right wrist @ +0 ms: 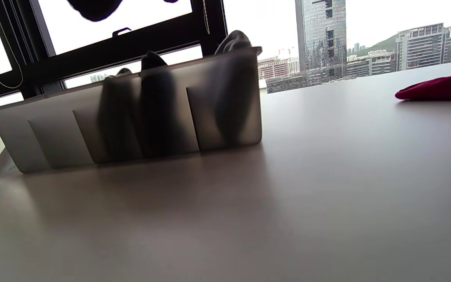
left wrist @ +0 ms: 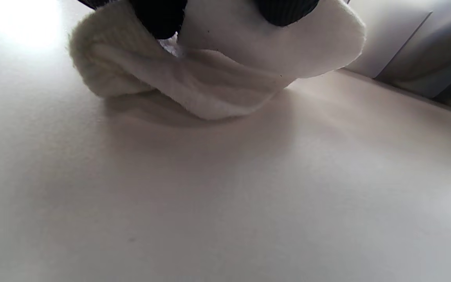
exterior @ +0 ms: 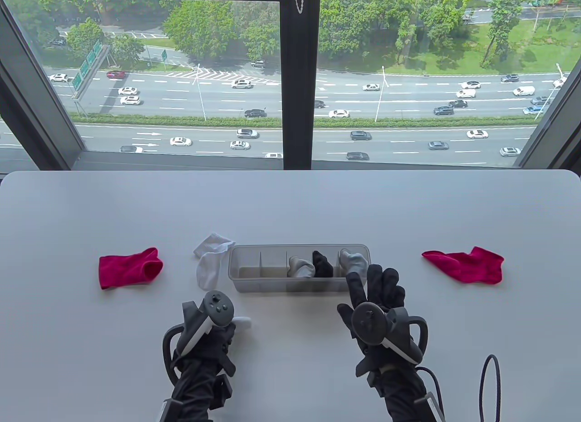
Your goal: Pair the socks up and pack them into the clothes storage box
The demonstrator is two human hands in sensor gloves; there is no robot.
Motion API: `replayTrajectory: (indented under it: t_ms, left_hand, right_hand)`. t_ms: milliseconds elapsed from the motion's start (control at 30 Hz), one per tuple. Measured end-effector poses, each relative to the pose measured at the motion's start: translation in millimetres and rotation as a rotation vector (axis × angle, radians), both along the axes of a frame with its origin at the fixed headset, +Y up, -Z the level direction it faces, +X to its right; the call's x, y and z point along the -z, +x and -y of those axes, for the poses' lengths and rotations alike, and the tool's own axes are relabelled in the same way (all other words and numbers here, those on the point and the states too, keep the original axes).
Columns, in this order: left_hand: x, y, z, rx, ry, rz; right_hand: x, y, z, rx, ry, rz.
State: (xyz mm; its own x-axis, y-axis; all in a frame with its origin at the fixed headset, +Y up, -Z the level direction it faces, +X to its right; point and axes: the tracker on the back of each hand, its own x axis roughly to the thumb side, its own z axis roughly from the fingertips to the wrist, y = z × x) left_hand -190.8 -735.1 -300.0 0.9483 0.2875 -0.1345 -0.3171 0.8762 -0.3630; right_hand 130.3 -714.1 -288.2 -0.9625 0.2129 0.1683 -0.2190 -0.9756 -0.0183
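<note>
At the bottom of the table view we see our left hand (exterior: 206, 336) low on the matte white table (exterior: 290, 204), its black knit glove fingers curled round a soft white sock (left wrist: 217, 74); in the left wrist view that ribbed, fleecy fabric is folded over and sags onto the tabletop. Lower right of centre, our right hand (exterior: 376, 304) is released, fingers straight and spread, reaching over the near right corner of the storage box (exterior: 299, 283); whether they touch its rim we cannot tell.

The box is a long, frosted translucent plastic tray with thin dividers. Its right-hand compartments hold a rolled grey sock (exterior: 302, 267), a black bundle (exterior: 322, 264) and a second grey bundle (exterior: 354, 260) at the far right end; the left compartments show bare plastic.

Just beside the box's left end lies another crumpled white sock (exterior: 211, 261). Further out, one flat crimson sock (exterior: 130, 267) lies mid-left and another red sock (exterior: 467, 265) mid-right, well apart.
</note>
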Motion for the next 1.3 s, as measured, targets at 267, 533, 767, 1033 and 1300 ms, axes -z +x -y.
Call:
replayTrajectory:
  t_ms: [267, 533, 767, 1033, 1300]
  left_hand:
    - [-16.5, 42.5, -41.4, -0.515, 0.219, 0.273]
    - [-22.1, 36.9, -44.4, -0.672, 0.305, 0.063]
    - [-23.2, 48.9, -38.3, -0.427, 0.278, 0.280]
    - [-38.1, 99.5, -33.0, -0.182, 0.272, 0.547]
    - [-28.1, 61.3, -37.7, -0.397, 0.408, 0.278]
  right_hand:
    - [-11.9, -43.5, -7.6, 0.157, -0.100, -0.260]
    - [0.0, -22.7, 7.7, 0.597, -0.244, -0.177]
    - [3.6, -3.9, 12.2, 0.742, -0.229, 0.000]
    - [1.8, -10.9, 14.3, 0.958, -0.327, -0.036]
    - [-4.1, -17.0, 0.9, 0.782, -0.188, -0.230]
